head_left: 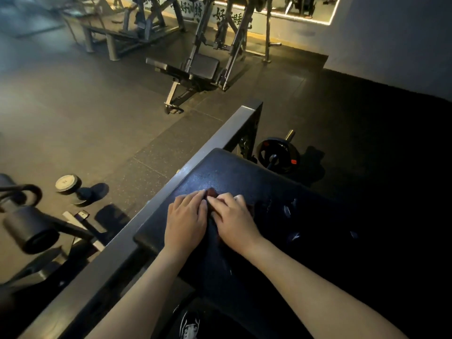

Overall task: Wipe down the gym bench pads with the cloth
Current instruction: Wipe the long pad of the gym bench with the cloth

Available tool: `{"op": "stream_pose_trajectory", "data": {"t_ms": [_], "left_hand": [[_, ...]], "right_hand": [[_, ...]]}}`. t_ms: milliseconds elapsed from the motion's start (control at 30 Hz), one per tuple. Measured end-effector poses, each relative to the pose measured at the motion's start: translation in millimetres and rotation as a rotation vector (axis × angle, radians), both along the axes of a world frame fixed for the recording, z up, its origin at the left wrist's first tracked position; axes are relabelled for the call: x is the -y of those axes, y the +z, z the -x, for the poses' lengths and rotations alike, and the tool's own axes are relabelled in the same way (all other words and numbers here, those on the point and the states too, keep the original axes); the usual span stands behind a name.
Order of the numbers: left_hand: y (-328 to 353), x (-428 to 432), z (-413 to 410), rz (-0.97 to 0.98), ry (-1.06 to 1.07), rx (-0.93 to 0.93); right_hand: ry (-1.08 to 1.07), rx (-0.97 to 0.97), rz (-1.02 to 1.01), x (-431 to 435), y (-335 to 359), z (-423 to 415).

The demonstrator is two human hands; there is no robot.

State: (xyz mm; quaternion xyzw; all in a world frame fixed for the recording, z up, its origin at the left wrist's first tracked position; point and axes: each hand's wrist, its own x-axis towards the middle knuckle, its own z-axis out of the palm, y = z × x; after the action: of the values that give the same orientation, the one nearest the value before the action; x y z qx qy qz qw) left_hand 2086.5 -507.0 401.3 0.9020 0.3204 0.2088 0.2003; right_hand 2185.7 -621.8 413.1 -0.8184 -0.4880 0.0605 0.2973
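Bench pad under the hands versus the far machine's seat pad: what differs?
The near bench pad bears the left hand, right hand and a dark red cloth; the far seat pad is bare. The near bench pad lies partly in shadow; the far seat pad is evenly lit. Both are black.

On the floor to my left I see a dumbbell lying on its side. To the right a weight plate sits on a bar. Farther off, an exercise machine stands before a lit mirror.
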Motion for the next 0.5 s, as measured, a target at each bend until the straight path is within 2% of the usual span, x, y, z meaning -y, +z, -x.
{"op": "stream_pose_trajectory", "data": {"t_ms": [100,167,233,267,400,500], "left_hand": [[1.9,10.8,11.5,-0.013,0.012,0.002],[3.0,18.3,18.1,-0.056,0.052,-0.028],[3.0,25.5,24.4,-0.087,0.120,-0.059],[3.0,28.5,26.3,-0.083,0.146,-0.066],[0.8,32.9,29.5,-0.041,0.166,-0.028],[-1.2,33.1,31.8,-0.024,0.174,0.017]], "right_hand": [[0.069,0.079,-0.009,3.0,0.1,-11.3],[-0.067,0.165,0.033,-2.9,4.8,-33.8],[-0.191,0.128,0.102,-6.9,8.4,-44.2],[-0.183,0.105,0.113,-6.9,7.6,-39.4],[0.076,0.029,-0.004,14.5,-0.7,12.4],[0.184,0.055,-0.041,21.0,-3.6,11.5]]}}
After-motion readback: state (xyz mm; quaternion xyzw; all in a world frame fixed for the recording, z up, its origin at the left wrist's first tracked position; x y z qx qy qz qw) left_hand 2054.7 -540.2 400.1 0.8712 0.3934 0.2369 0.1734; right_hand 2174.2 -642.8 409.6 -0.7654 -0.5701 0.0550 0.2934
